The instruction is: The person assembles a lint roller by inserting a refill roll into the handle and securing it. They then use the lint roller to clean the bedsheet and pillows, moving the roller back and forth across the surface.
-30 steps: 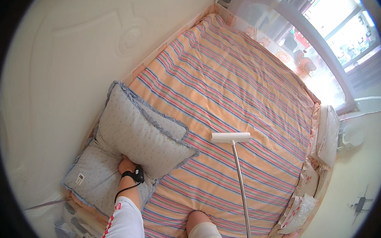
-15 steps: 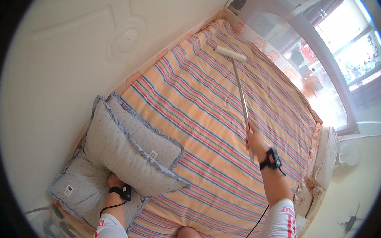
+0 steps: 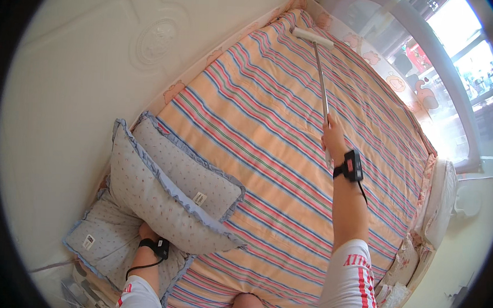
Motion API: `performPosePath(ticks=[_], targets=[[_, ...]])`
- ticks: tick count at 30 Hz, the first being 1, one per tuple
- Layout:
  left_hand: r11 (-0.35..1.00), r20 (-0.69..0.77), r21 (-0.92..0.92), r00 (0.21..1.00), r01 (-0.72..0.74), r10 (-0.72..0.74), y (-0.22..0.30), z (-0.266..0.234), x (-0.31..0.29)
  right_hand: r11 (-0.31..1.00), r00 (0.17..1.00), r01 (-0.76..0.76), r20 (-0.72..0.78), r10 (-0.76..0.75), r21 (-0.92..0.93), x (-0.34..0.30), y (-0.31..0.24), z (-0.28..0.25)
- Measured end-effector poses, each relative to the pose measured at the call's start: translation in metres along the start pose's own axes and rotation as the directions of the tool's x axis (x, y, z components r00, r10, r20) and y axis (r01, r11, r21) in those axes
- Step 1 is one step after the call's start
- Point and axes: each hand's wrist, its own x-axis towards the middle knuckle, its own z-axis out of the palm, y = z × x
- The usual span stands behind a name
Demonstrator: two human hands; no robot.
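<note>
My right hand (image 3: 333,137) is wrapped round the handle of a long-poled lint roller (image 3: 322,83). Its white roller head lies at the far end of a striped orange bedsheet (image 3: 274,155), close to the padded bed edge. On the left, my left hand (image 3: 148,233) presses in between a tilted grey ruffled pillow (image 3: 151,185) and a second grey pillow (image 3: 108,236) lying flat beneath it. The fingers of that hand are hidden by the tilted pillow. A third grey pillow (image 3: 188,165) lies behind the tilted one.
A pale panelled wall (image 3: 84,92) borders the bed on the left. Along the far right stands a translucent bed guard (image 3: 451,124) with a window beyond. White folded bedding (image 3: 441,201) rests at the right edge. My knee (image 3: 247,305) is on the sheet.
My right arm has reached farther forward, pushing the lint roller toward the far end of the bed. The left hand stays at the pillows, and the view has shifted slightly.
</note>
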Motion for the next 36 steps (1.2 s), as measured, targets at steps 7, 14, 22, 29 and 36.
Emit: performPosePath(ticks=[7,14,22,29,36], targets=[[0.983,0.145,0.183,0.988,0.025,-0.052,0.008,-0.003,0.007,0.973,0.968,-0.220,0.106,0.226,-0.065,-0.218,0.049,-0.087],[0.985,0.051,0.159,0.995,0.071,-0.080,0.034,-0.028,-0.008,0.873,0.875,-0.451,0.102,0.473,-0.186,-0.483,0.074,-0.132],[0.985,0.127,0.152,0.986,0.084,-0.103,0.045,-0.037,-0.009,0.940,0.944,-0.298,0.094,0.316,-0.166,-0.424,0.059,-0.090],[0.991,0.031,0.129,0.999,-0.037,0.033,0.041,-0.033,-0.012,0.966,0.988,-0.144,0.019,0.152,-0.217,-0.177,-0.009,-0.006],[0.990,0.133,0.138,0.991,-0.022,0.003,0.028,-0.020,-0.007,0.998,0.995,-0.065,0.071,0.064,0.019,-0.026,-0.041,0.042]])
